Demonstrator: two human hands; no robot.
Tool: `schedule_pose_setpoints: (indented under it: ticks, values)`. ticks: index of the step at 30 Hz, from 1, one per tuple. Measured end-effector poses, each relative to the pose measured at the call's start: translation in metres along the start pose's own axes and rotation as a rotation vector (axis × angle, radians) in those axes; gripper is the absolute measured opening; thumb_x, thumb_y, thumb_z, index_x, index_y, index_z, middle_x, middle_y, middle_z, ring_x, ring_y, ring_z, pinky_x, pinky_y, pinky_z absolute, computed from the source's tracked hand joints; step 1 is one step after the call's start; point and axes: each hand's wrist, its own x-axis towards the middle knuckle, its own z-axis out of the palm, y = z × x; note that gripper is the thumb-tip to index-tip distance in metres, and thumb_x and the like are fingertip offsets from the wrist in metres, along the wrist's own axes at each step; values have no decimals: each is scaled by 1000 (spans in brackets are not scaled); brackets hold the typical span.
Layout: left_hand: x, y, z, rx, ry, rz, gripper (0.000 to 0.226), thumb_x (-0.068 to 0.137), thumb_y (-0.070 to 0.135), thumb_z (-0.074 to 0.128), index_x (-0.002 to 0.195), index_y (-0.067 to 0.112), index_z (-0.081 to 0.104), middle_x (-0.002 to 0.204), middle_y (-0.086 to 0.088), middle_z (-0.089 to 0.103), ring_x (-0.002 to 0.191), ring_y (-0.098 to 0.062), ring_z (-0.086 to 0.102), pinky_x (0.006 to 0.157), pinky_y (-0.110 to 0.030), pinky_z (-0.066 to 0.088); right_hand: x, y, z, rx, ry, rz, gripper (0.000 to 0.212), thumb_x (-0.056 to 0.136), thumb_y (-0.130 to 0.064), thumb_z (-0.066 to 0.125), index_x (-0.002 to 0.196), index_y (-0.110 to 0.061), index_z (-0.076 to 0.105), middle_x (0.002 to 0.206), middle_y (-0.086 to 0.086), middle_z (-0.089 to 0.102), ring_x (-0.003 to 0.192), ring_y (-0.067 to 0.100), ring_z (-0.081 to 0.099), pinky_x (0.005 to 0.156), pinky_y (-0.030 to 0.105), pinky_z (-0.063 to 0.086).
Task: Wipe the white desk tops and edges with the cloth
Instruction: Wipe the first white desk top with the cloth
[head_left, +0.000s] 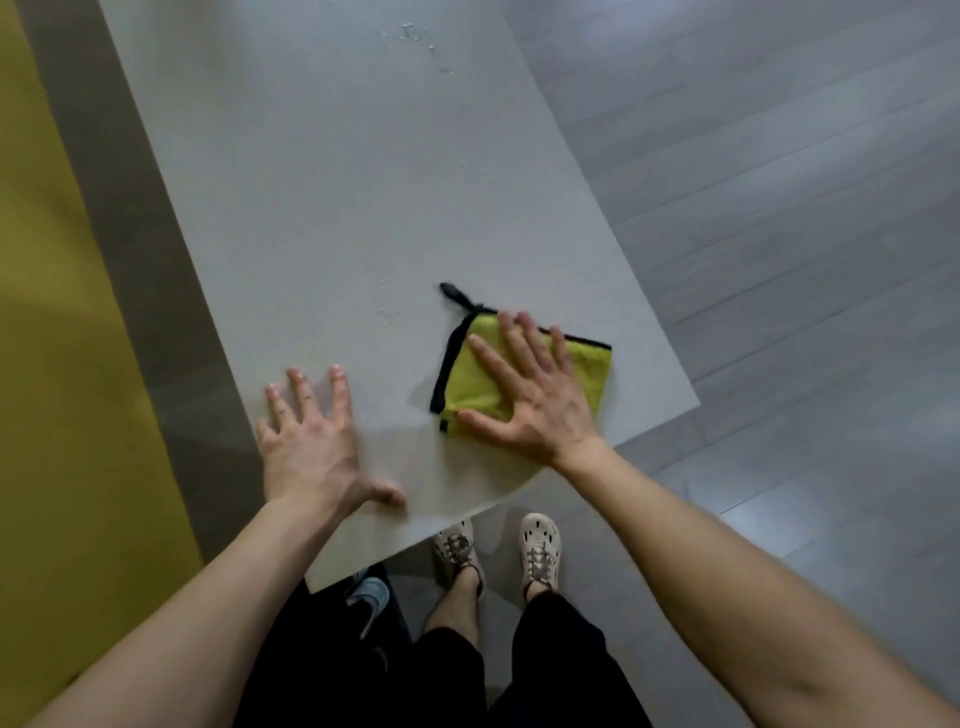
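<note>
A white desk top (332, 197) runs away from me, its near edge just above my feet. A folded yellow cloth (475, 382) with black trim and a black hanging loop lies near the desk's near right corner. My right hand (530, 395) presses flat on the cloth, fingers spread and straight. My left hand (311, 441) rests flat on the bare desk to the left of the cloth, fingers spread, thumb near the front edge. Small wet droplets (387, 306) sit on the desk just beyond the cloth.
More droplets (421, 41) show at the far end of the desk. A yellow-olive surface (57, 312) borders the desk on the left. Grey plank floor (779, 208) lies to the right. My shoes (540, 545) stand under the near edge, beside a blue shoe (371, 597).
</note>
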Motion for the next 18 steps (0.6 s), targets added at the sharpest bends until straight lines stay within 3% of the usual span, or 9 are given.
schedule_pose_setpoints:
  ticks: [3, 5, 7, 9, 12, 15, 18]
  values:
    - [2, 0, 2, -6, 13, 4, 185, 34, 104, 70, 167, 21, -28, 174, -31, -18, 162, -56, -3, 132, -62, 21, 57, 73, -24, 14, 33, 359, 102, 94, -89, 32, 174, -27, 18, 183, 8, -1, 169, 26, -4, 135, 57, -2]
    - [3, -2, 4, 1, 23, 6, 185, 34, 104, 70, 167, 22, -27, 175, -30, -17, 163, -56, -2, 132, -61, 22, 77, 90, -29, 13, 35, 403, 104, 97, -86, 28, 174, -18, 13, 183, 7, -2, 169, 22, -6, 136, 54, -2]
    - [4, -3, 5, 3, 13, 0, 187, 31, 104, 72, 167, 22, -27, 175, -31, -16, 163, -57, 0, 132, -62, 22, 69, 64, -23, 30, 65, 377, 98, 101, -80, 28, 175, -17, 11, 183, 10, -1, 169, 23, -5, 135, 57, 1]
    - [3, -3, 4, 8, -1, -16, 188, 29, 103, 72, 167, 21, -26, 175, -32, -15, 162, -57, 1, 131, -63, 24, 31, 2, -5, 49, 81, 300, 88, 104, -75, 31, 175, -25, 12, 182, 15, -5, 169, 29, -8, 134, 61, 1]
    - [0, 0, 1, 9, -27, -30, 188, 30, 100, 76, 167, 21, -26, 175, -32, -15, 162, -58, 1, 129, -65, 27, -23, -81, 11, 59, 9, 1, 84, 105, -73, 38, 174, -33, 14, 180, 22, -8, 168, 37, -7, 132, 66, 8]
    - [2, 6, -3, 6, -55, -43, 190, 30, 95, 83, 166, 21, -27, 175, -33, -17, 162, -59, -2, 129, -67, 26, -31, -76, 10, -12, -68, -184, 92, 102, -79, 35, 175, -31, 7, 179, 21, -16, 167, 34, -16, 132, 64, 6]
    - [3, 12, -5, 16, -81, -56, 191, 32, 92, 86, 166, 19, -28, 173, -34, -19, 161, -59, -4, 129, -68, 23, -18, -58, 7, -65, -60, -341, 95, 102, -79, 32, 175, -23, 6, 182, 10, -11, 168, 25, -15, 135, 58, 3]
